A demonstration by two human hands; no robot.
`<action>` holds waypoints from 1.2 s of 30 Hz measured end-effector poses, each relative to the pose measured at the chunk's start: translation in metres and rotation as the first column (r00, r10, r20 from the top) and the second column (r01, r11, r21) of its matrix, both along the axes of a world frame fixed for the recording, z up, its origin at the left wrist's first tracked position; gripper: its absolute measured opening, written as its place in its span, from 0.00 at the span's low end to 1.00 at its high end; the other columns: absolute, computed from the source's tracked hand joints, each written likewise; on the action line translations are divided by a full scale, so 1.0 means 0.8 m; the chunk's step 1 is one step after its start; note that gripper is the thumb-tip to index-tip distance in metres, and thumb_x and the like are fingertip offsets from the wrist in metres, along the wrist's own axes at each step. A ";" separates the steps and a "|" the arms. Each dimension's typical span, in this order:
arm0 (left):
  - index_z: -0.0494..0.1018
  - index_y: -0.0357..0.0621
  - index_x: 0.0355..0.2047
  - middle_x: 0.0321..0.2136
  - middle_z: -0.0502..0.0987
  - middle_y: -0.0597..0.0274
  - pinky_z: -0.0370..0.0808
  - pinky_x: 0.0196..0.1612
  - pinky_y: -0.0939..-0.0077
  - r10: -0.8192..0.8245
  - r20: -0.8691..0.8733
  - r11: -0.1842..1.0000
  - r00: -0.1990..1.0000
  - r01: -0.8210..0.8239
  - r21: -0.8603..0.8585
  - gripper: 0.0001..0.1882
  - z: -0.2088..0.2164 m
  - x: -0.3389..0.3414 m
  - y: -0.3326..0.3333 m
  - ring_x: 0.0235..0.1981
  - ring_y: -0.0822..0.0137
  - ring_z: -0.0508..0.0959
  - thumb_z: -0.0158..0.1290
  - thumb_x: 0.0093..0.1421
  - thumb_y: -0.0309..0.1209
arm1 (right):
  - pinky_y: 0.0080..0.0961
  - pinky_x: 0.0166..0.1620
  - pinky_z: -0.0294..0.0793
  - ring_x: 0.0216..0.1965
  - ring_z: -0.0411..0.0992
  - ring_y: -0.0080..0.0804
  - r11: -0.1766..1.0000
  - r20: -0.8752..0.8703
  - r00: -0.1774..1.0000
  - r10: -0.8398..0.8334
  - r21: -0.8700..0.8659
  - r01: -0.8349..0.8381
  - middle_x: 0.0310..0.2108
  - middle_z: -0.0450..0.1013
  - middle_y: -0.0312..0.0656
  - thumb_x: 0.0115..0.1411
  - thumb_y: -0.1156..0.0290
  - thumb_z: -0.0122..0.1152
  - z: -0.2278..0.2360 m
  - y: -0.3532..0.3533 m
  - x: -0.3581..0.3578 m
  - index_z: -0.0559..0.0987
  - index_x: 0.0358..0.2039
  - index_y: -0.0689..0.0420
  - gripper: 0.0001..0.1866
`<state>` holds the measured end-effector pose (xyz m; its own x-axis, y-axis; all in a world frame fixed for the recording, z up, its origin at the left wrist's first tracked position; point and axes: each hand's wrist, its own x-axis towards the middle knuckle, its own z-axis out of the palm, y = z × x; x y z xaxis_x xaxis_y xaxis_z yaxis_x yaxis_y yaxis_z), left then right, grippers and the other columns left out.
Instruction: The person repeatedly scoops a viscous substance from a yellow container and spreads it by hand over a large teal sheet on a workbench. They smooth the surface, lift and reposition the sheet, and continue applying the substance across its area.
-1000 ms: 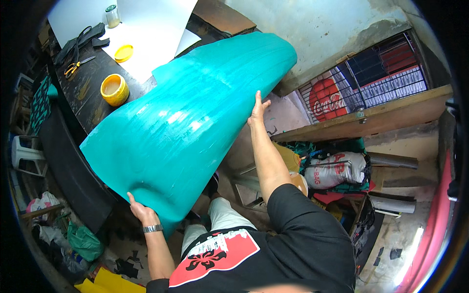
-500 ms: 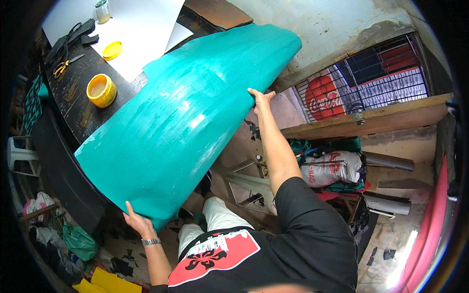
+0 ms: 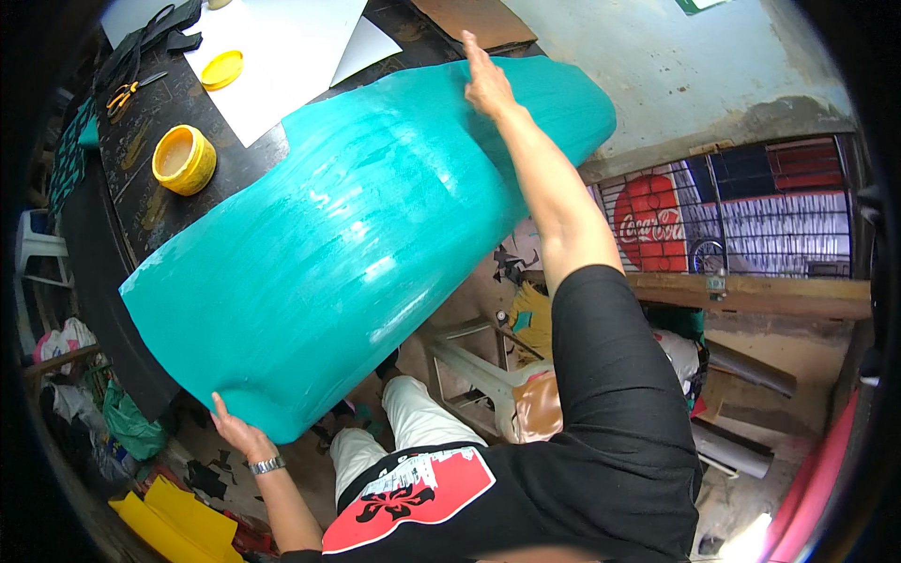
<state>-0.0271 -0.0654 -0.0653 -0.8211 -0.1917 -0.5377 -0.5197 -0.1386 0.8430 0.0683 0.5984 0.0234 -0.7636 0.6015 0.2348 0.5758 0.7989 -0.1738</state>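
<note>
A large teal sheet of leather-like material point(image 3: 366, 235) slopes across the table's edge, its surface streaked with glossy wet-looking patches. At its near left corner my left hand point(image 3: 242, 435) grips the edge, thumb on top and fingers hidden beneath. My right hand point(image 3: 488, 83) reaches over the sheet to its far edge, with fingers stretched out and nothing visible in them. Left of the sheet stands an open yellow tub point(image 3: 185, 159) of pale paste, smeared on the rim. Its yellow lid point(image 3: 222, 69) lies on white paper point(image 3: 267, 66).
Pliers with orange handles point(image 3: 122, 98) and black straps point(image 3: 141, 42) lie on the dark table point(image 3: 141, 211). A brown sheet point(image 3: 479, 21) rests near the wall. A white plastic stool point(image 3: 479, 371) stands below on the littered floor. A barred window point(image 3: 741, 211) is at right.
My right hand has left the sheet's near edge and moved up over it to the far edge. My left hand keeps its corner, which has shifted slightly left. My view has shifted.
</note>
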 end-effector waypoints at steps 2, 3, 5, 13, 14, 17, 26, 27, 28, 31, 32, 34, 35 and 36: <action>0.63 0.31 0.59 0.54 0.70 0.48 0.73 0.52 0.59 -0.024 -0.012 0.999 1.000 0.025 0.030 0.30 0.003 0.002 0.002 0.50 0.55 0.73 0.55 0.65 0.39 | 0.42 0.63 0.64 0.66 0.59 0.49 0.996 0.193 0.981 0.004 0.086 -0.021 0.69 0.53 0.52 0.51 0.84 0.50 -0.010 0.021 -0.034 0.42 0.72 0.39 0.51; 0.62 0.31 0.59 0.54 0.70 0.47 0.73 0.51 0.59 -0.004 -0.005 1.000 1.000 0.004 0.010 0.30 0.005 0.004 0.002 0.49 0.55 0.73 0.55 0.65 0.39 | 0.45 0.63 0.64 0.64 0.60 0.51 0.999 0.202 0.979 0.005 0.052 -0.016 0.67 0.55 0.52 0.51 0.83 0.51 -0.016 0.030 -0.048 0.44 0.71 0.34 0.51; 0.61 0.31 0.59 0.53 0.70 0.47 0.73 0.51 0.60 0.048 -0.018 0.999 0.999 -0.048 -0.001 0.31 0.007 0.005 0.001 0.49 0.56 0.73 0.56 0.64 0.39 | 0.47 0.62 0.65 0.63 0.62 0.52 0.999 0.341 0.939 -0.051 -0.002 0.055 0.65 0.59 0.53 0.51 0.82 0.52 -0.026 0.046 -0.062 0.47 0.71 0.33 0.50; 0.65 0.27 0.55 0.46 0.75 0.52 0.73 0.46 0.70 -0.125 -0.181 0.970 0.976 0.082 -0.227 0.27 0.007 0.017 0.011 0.41 0.66 0.75 0.53 0.67 0.39 | 0.45 0.48 0.75 0.47 0.77 0.47 0.971 0.384 0.902 -0.196 0.207 0.122 0.45 0.77 0.48 0.64 0.70 0.42 -0.001 0.086 -0.021 0.65 0.63 0.35 0.26; 0.66 0.26 0.54 0.44 0.76 0.53 0.73 0.45 0.72 -0.154 -0.201 0.959 0.967 0.097 -0.268 0.26 0.008 0.018 0.013 0.40 0.68 0.75 0.52 0.67 0.38 | 0.46 0.48 0.75 0.45 0.77 0.47 0.964 0.359 0.910 -0.208 0.234 0.128 0.44 0.78 0.49 0.64 0.71 0.42 0.007 0.088 -0.022 0.65 0.63 0.35 0.27; 0.70 0.27 0.50 0.40 0.78 0.56 0.73 0.43 0.74 -0.318 -0.218 0.879 0.923 0.201 -0.432 0.21 0.018 0.024 0.014 0.37 0.71 0.74 0.52 0.68 0.36 | 0.46 0.47 0.76 0.45 0.77 0.48 0.957 0.226 0.967 -0.121 0.286 0.053 0.43 0.78 0.48 0.62 0.75 0.44 0.031 0.097 -0.048 0.64 0.63 0.34 0.30; 0.72 0.29 0.48 0.41 0.78 0.55 0.72 0.46 0.70 -0.532 -0.134 0.666 0.836 0.315 -0.676 0.19 0.043 0.048 0.020 0.38 0.65 0.76 0.60 0.61 0.30 | 0.47 0.54 0.69 0.47 0.74 0.56 0.980 -0.108 0.993 0.053 0.198 -0.031 0.46 0.75 0.58 0.51 0.83 0.48 -0.016 0.156 -0.169 0.68 0.62 0.48 0.35; 0.72 0.29 0.48 0.42 0.79 0.55 0.72 0.46 0.70 -0.564 -0.108 0.598 0.819 0.315 -0.737 0.20 0.045 0.051 0.024 0.39 0.64 0.76 0.61 0.60 0.29 | 0.48 0.53 0.69 0.47 0.74 0.58 0.984 -0.165 0.986 0.038 0.177 -0.009 0.45 0.75 0.59 0.51 0.85 0.48 -0.026 0.165 -0.178 0.69 0.61 0.49 0.35; 0.71 0.29 0.49 0.43 0.78 0.54 0.72 0.47 0.69 -0.562 -0.143 0.619 0.815 0.300 -0.726 0.21 0.046 0.053 0.031 0.40 0.64 0.76 0.62 0.59 0.30 | 0.46 0.55 0.69 0.49 0.72 0.59 0.982 -0.226 0.972 0.071 0.187 -0.028 0.46 0.74 0.60 0.51 0.85 0.48 -0.037 0.174 -0.185 0.68 0.62 0.51 0.35; 0.71 0.28 0.51 0.44 0.78 0.52 0.72 0.48 0.68 -0.522 -0.165 0.666 0.837 0.280 -0.691 0.24 0.047 0.059 0.053 0.42 0.63 0.76 0.62 0.59 0.31 | 0.42 0.58 0.66 0.53 0.70 0.57 0.977 -0.380 0.906 0.188 0.167 -0.133 0.52 0.71 0.62 0.51 0.84 0.47 -0.071 0.192 -0.195 0.66 0.63 0.56 0.35; 0.71 0.28 0.51 0.44 0.78 0.52 0.72 0.48 0.68 -0.478 -0.172 0.706 0.861 0.261 -0.658 0.24 0.045 0.059 0.060 0.42 0.63 0.76 0.63 0.59 0.31 | 0.42 0.60 0.65 0.56 0.68 0.57 0.980 -0.357 0.913 0.197 0.102 -0.171 0.54 0.69 0.62 0.52 0.85 0.46 -0.079 0.193 -0.195 0.65 0.64 0.57 0.35; 0.71 0.29 0.50 0.44 0.79 0.52 0.73 0.47 0.69 -0.430 -0.182 0.749 0.884 0.237 -0.619 0.24 0.046 0.053 0.070 0.41 0.64 0.77 0.64 0.58 0.31 | 0.40 0.68 0.52 0.67 0.56 0.54 0.879 -0.390 0.805 0.447 0.361 -0.313 0.65 0.59 0.58 0.53 0.84 0.47 -0.086 0.185 -0.189 0.59 0.67 0.60 0.37; 0.71 0.29 0.50 0.43 0.79 0.53 0.74 0.46 0.69 -0.440 -0.197 0.758 0.876 0.245 -0.605 0.25 0.049 0.051 0.071 0.40 0.65 0.77 0.64 0.57 0.31 | 0.40 0.70 0.48 0.68 0.53 0.51 0.919 -0.456 0.801 0.389 0.250 -0.304 0.67 0.56 0.56 0.53 0.84 0.47 -0.088 0.172 -0.181 0.58 0.67 0.61 0.37; 0.71 0.30 0.50 0.43 0.79 0.53 0.74 0.45 0.69 -0.431 -0.158 0.751 0.888 0.256 -0.609 0.24 0.054 0.050 0.071 0.40 0.65 0.77 0.64 0.57 0.30 | 0.39 0.69 0.52 0.67 0.56 0.52 0.926 -0.448 0.818 0.361 0.276 -0.258 0.64 0.60 0.55 0.53 0.86 0.47 -0.081 0.160 -0.173 0.60 0.66 0.60 0.36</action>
